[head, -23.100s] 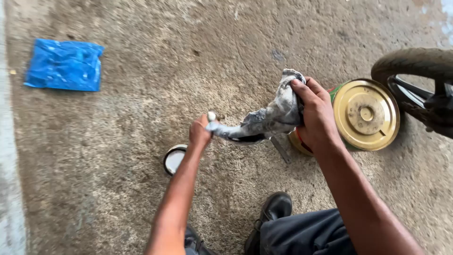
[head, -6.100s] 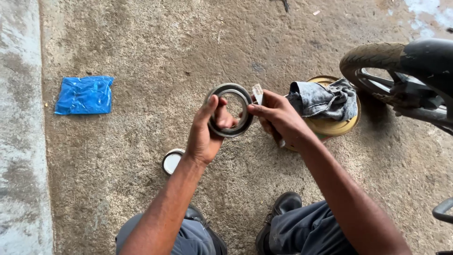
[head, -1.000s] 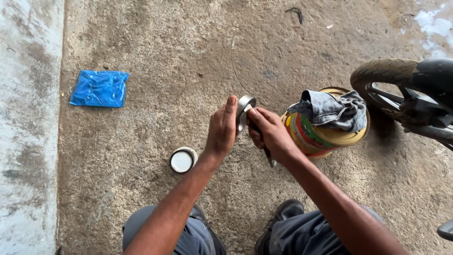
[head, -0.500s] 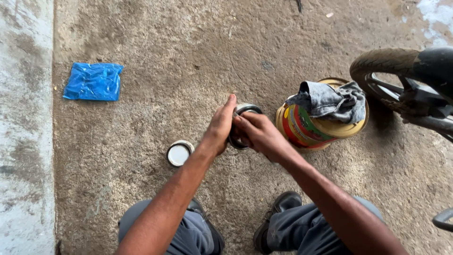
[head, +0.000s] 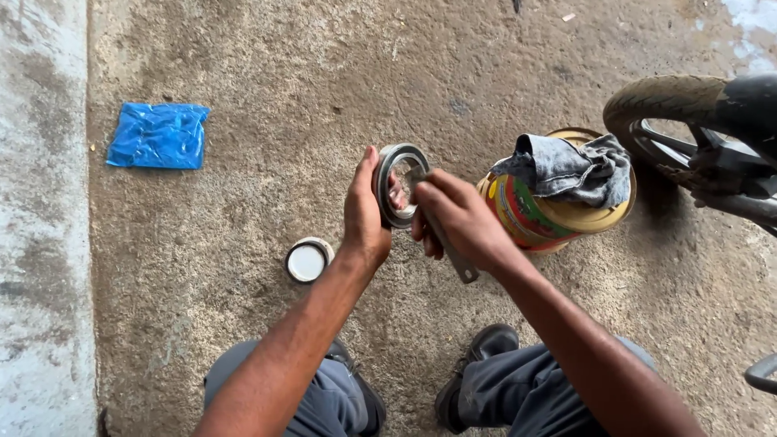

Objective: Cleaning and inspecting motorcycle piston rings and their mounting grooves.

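Note:
My left hand [head: 363,212] grips a round metal ring, like a bearing [head: 392,184], held upright on its edge above the concrete floor. My right hand [head: 458,220] holds a flat grey metal tool [head: 453,257], its upper end reaching to the ring's opening and its lower end sticking out below the palm. The two hands are close together, almost touching at the ring.
A colourful tin can [head: 541,214] with a grey rag [head: 566,168] draped over its gold lid stands right of my hands. A small white-topped round tin [head: 307,260] lies left. A blue plastic bag [head: 159,135] lies far left. A motorcycle wheel [head: 696,121] is at right.
My hands have lifted slightly and the ring has turned so its open face shows more. The view shifted a little; the can and rag stay put.

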